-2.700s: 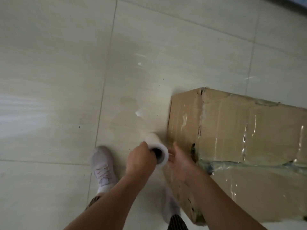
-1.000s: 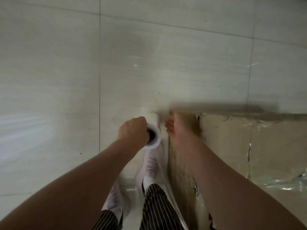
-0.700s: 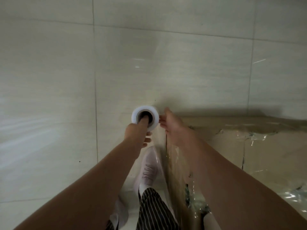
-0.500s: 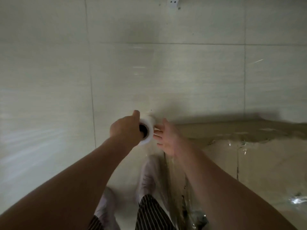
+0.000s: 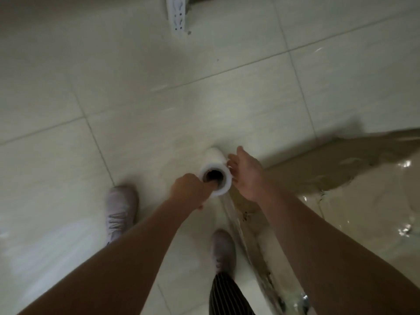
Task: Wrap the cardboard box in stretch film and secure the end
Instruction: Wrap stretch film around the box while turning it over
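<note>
Cardboard box lies on the floor at my right, glossy with film, so wrapping looks well along but unsecured, while my left grip hooks into the stretch film roll and my right grip, fingers spread, touches its side.

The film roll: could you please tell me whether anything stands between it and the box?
Only the right hand, open, lies between the roll and the box. The left hand holds the roll by its core; nothing else visible blocks it.
</note>
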